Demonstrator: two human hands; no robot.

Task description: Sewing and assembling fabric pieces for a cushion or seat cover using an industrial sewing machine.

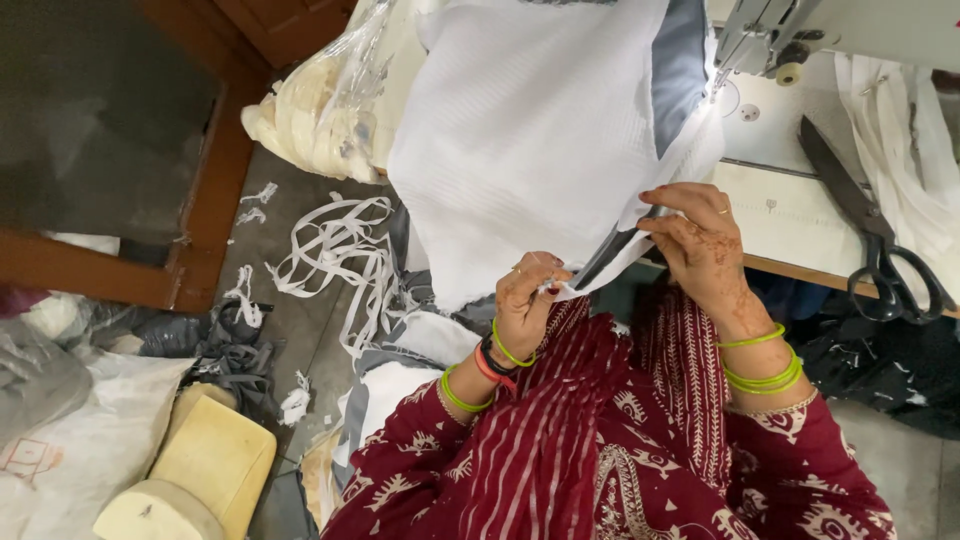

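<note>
White fabric piece: hangs off desk edge, below sewing machine. Left hand: pinched shut on fabric's lower hem. Right hand: clamped on same hem, nearer desk. Black scissors: on desk, right of fabric. White strips: floor, left of fabric.

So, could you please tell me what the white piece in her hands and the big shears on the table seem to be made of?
White piece: looks like woven cotton-type cloth, matte, with a fine ribbed texture and soft folds. Shears: apparently dark metal blades, dull sheen, with black looped handles, possibly coated.
</note>
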